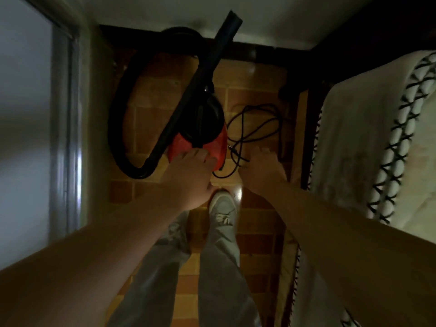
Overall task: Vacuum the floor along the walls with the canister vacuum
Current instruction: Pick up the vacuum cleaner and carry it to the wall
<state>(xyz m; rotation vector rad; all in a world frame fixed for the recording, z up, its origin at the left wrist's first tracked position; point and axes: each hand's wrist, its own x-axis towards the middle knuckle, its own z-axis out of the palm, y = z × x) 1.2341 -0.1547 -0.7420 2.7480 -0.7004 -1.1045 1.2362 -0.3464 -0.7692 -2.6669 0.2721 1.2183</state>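
Our left hand [188,172] lies with straight fingers on the near end of the canister vacuum [181,143], touching its red shell without closing round anything. Our right hand [262,168] hangs released and empty just above the loose power cord [254,123]. The vacuum sits on the tiled floor [250,95] in the narrow strip between the sliding door [26,114] and the bed [354,138], close to the far wall. Its black hose [118,119] loops out to the left, and the wand [207,74] lies slantwise across the body. We judge the canister to be hard, smooth plastic with some weight, slippery to palm, so it is best lifted by a carry handle. The hose will flex and drag, while the wand is stiff and the natural place to steer from. The cord is limp and tangled and likely to snag underfoot near our shoe [223,208]. In the dim light we cannot make out a handle, a switch or the plug. The black top of the vacuum merges with the wand, and the nozzle end is hard to read against the wall.
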